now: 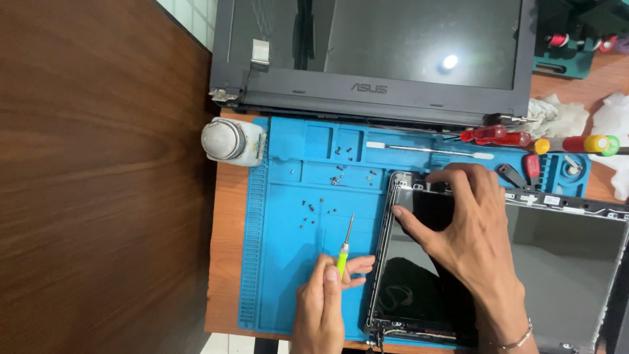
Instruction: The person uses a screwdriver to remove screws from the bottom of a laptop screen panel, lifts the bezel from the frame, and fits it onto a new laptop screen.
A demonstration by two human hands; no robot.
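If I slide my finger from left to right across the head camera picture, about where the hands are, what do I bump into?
Dark wooden surface → blue work mat → left hand holding a green-handled screwdriver → right hand resting on the laptop screen panel.

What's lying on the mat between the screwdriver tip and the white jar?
In the head view, small loose screws lie scattered on the blue mat between the screwdriver and the white jar.
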